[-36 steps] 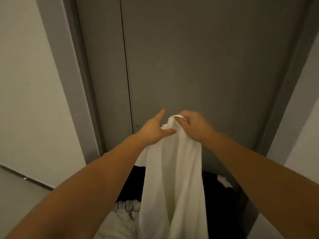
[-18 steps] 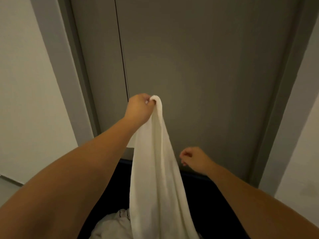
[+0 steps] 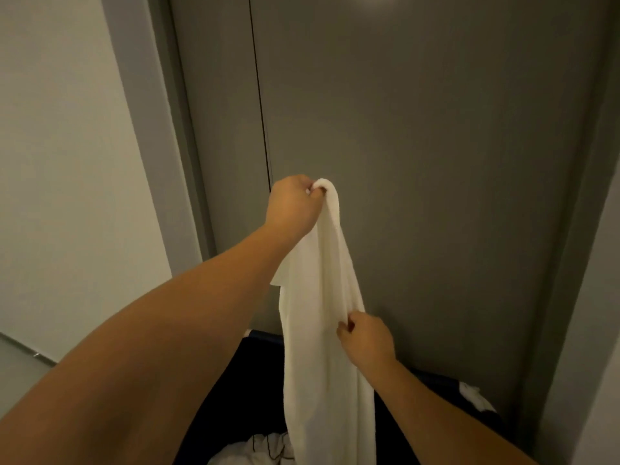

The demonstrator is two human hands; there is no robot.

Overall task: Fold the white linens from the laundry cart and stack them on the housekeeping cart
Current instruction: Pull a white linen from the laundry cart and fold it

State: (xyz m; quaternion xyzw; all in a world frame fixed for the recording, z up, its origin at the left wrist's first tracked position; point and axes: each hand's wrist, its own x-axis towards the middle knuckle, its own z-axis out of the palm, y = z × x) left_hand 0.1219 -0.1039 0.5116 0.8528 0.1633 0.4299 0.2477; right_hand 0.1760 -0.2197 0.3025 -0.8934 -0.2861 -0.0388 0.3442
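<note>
- Left hand (image 3: 295,204), 12 o'clock above the cart (image 3: 265,337): fingers curled, pinching the top of one white towel (image 3: 322,330).
- Towel hanging down into the cart at 6 o'clock.
- Right hand (image 3: 367,338), 5 o'clock from the left: fingertips pinching the towel's right edge.
- Best slid along that edge to a corner, then pulled taut.
- Counted: two hands, one held towel, one cart, two other white pieces (image 3: 255,449) inside.

The white linen (image 3: 322,330) runs past the bottom edge, so its lower end is not seen. The fingertips of the left hand (image 3: 293,204) are buried in its top fold. The laundry cart (image 3: 261,337) is dark and mostly covered.
</note>
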